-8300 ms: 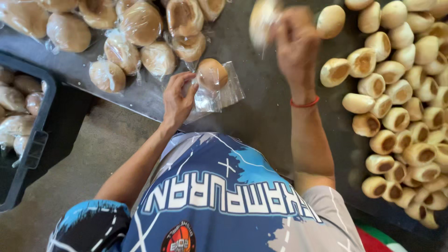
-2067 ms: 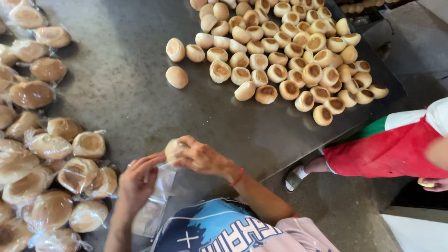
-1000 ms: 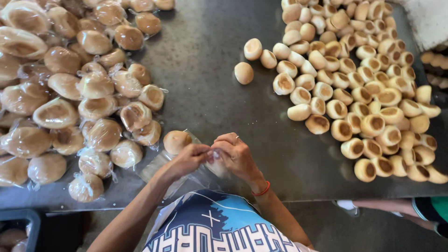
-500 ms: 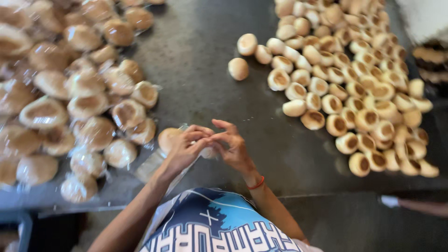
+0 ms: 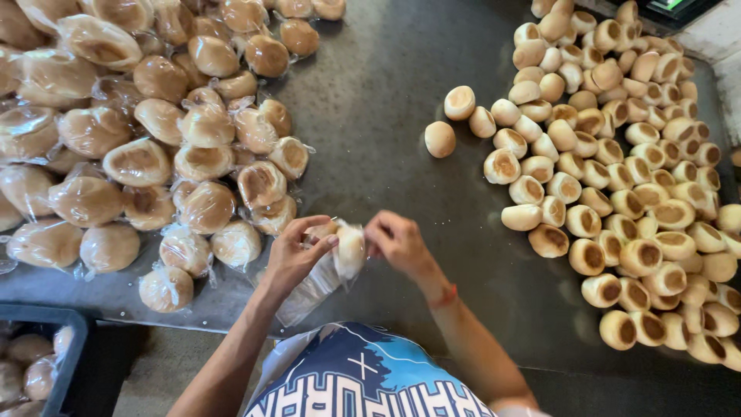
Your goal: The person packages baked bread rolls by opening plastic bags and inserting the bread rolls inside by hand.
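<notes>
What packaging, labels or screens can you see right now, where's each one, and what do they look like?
Clear plastic bag: between left hand and right hand, one pale bun at its mouth.
Bagged buns: heap on the left of the table, brown rounds in clear wrap.
Dark crate: bottom left, more bagged buns inside.
Screen: top right edge, green glow, mostly cropped.

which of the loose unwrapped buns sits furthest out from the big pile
The round pale bun lying alone on the dark metal table, at the pile's left edge; its neighbours all touch one another.

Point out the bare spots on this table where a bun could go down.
Free: the dark strip of table between the bagged buns and the loose buns, plus the near edge right of the hands. Both heaps are crowded.
</notes>
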